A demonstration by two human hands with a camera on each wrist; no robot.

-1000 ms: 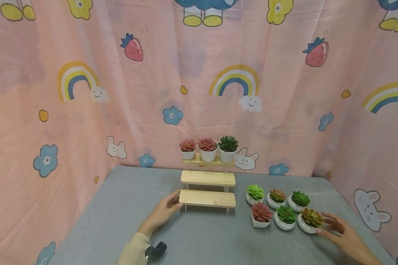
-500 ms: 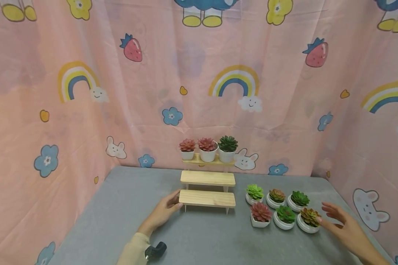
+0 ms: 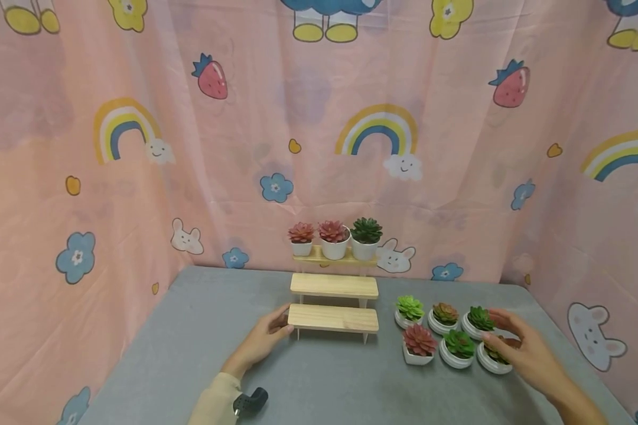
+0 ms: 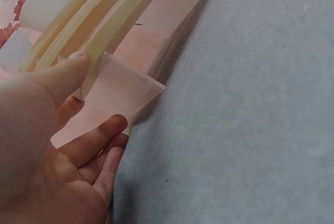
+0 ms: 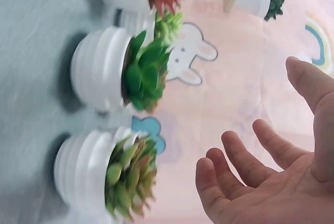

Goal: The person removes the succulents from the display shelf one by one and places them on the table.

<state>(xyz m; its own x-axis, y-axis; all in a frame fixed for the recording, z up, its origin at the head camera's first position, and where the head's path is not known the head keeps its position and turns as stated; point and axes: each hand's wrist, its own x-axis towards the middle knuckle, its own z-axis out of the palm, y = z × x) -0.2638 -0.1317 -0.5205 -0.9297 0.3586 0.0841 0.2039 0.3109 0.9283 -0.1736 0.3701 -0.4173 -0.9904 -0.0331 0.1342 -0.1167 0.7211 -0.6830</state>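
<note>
My left hand (image 3: 266,336) grips the left end of the lowest step of a wooden three-step plant stand (image 3: 332,317). In the left wrist view the thumb lies along the board's end, with fingers beside the clear leg (image 4: 122,80). My right hand (image 3: 529,354), fingers spread, hovers over the right side of the potted succulents and holds nothing. Beneath it sits the yellow-green succulent (image 5: 130,177), partly covered in the head view. Its fingertips overlap the dark green succulent (image 3: 479,319) behind. Beside these stands a bright green succulent (image 3: 459,344) in a ribbed white pot.
The top step bears two pink-red succulents (image 3: 333,231) and a dark green one (image 3: 366,230). Left in the group on the grey table (image 3: 191,354) are a red succulent (image 3: 419,341) in a square pot, a lime one (image 3: 409,307) and a brownish one (image 3: 444,314). A patterned curtain (image 3: 234,130) surrounds the table.
My right hand has drawn back from the yellow-green succulent, then moved left and away from me over it toward the dark green one. My left hand has stayed at the stand.
</note>
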